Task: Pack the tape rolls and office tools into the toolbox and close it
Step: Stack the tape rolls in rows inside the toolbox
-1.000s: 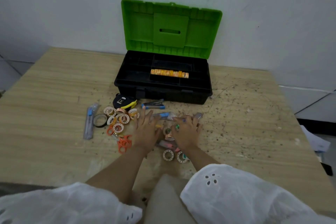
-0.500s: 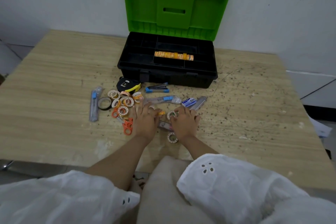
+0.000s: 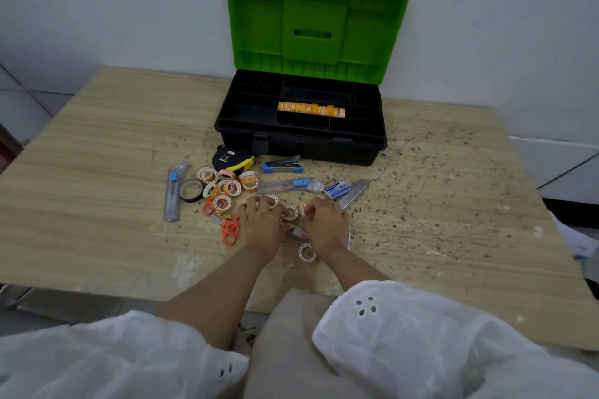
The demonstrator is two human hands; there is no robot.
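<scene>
Left hand (image 3: pixel 262 224): palm down on the table (image 3: pixel 97 155), fingers bent and drawn close, tips at a small tape roll (image 3: pixel 271 200); whether they grip it cannot be told. Right hand (image 3: pixel 325 225): palm down just beside the left, fingers curled in over another small roll (image 3: pixel 303 207); grip likewise unclear. One roll (image 3: pixel 291 212) stands between the two hands, and a single roll (image 3: pixel 307 252) lies by the right wrist. Toolbox (image 3: pixel 301 136): at the back of the table, green lid upright, with a row of orange rolls (image 3: pixel 311 109) in a middle compartment. Loose in front of it: tape measure (image 3: pixel 231 159), stapler (image 3: pixel 282 166), utility knife (image 3: pixel 293 185), staple box (image 3: pixel 337 188), a cluster of small rolls (image 3: pixel 227 183), black tape roll (image 3: pixel 191 190), orange scissors (image 3: pixel 230 230). Against a second ago: the left fingers were spread flat and are now pulled in; two rolls lay by the right wrist, now one; the row in the toolbox is unchanged. Hidden: whatever lies under both palms, and the dark compartments are hard to make out.
</scene>
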